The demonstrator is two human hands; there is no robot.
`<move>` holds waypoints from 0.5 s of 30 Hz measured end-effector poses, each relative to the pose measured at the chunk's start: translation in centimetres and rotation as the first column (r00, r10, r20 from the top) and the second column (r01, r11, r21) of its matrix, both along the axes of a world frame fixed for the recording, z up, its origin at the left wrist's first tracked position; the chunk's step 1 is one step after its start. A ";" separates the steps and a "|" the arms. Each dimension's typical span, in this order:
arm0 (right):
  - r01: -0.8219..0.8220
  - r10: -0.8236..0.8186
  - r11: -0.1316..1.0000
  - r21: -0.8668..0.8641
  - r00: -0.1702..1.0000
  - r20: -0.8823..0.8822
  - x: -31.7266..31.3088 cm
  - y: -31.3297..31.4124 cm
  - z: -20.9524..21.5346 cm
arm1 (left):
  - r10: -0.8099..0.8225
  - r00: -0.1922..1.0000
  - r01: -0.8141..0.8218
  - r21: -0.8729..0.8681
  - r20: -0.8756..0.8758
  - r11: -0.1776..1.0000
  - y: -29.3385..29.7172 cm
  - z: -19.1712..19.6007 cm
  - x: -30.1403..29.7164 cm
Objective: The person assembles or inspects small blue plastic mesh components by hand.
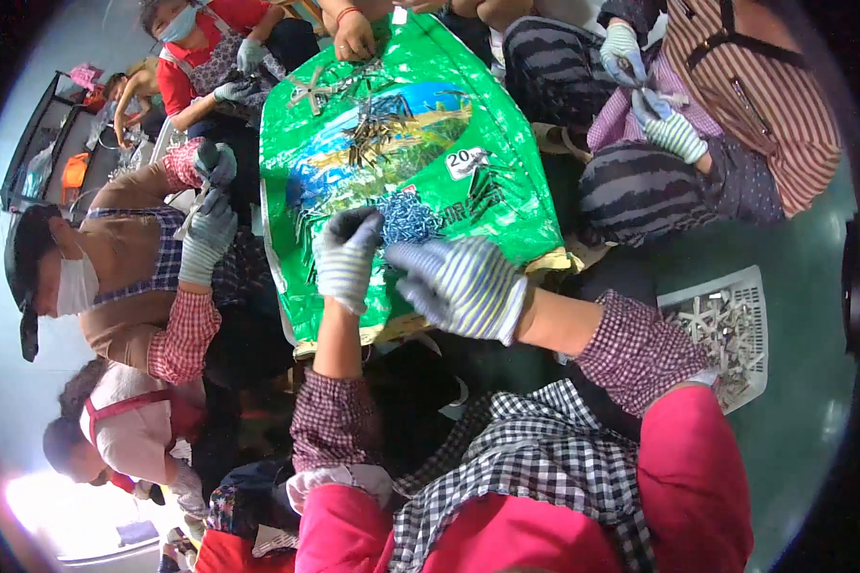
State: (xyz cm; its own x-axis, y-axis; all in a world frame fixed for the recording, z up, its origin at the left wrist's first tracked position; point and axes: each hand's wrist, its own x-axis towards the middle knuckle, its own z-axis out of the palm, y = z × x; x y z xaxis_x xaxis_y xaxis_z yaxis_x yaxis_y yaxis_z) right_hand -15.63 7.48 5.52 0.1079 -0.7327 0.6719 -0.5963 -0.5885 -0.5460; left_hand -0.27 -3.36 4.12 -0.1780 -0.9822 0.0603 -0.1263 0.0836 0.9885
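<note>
Both my hands wear white-and-blue striped gloves with grey fingers. Above the near part of a green printed plastic sack [516,143], my left hand [346,256] is closed, thumb and fingers pinched together; whatever they hold is too small to make out. My right hand [468,285] is to the right and slightly nearer, its fingers stretched leftward and a little apart, with nothing visible in them. Just beyond both hands lies a heap of small blue metal pieces, like screws [408,216]. Its near edge is partly hidden by the gloves.
Dark and brass-coloured strips [377,134] lie farther up the sack, with black slim pieces [484,191] at its right. A white plastic basket [757,325] of metal parts stands on the floor at right. Co-workers sit close on the left, far and right sides, a bare hand [355,38] at the far edge.
</note>
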 end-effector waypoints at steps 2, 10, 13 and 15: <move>-0.054 0.050 0.998 -0.036 0.994 -0.095 0.7 0.8 0.0 | -0.065 0.984 0.068 -0.015 0.167 0.998 -1.3 1.4 -1.6; -0.065 0.057 0.988 -0.142 0.997 -0.056 -0.2 0.9 -0.2 | -0.166 0.623 0.470 -0.196 0.764 0.861 -7.7 1.4 -13.4; -0.057 0.048 0.987 -0.149 0.997 -0.064 -0.7 0.5 -0.1 | -0.145 0.530 0.523 -0.188 0.836 0.831 -9.1 0.2 -16.2; -0.038 0.031 0.992 -0.123 0.998 -0.063 -1.1 0.4 0.1 | -0.162 0.496 0.529 -0.150 0.853 0.835 -10.1 -0.9 -17.0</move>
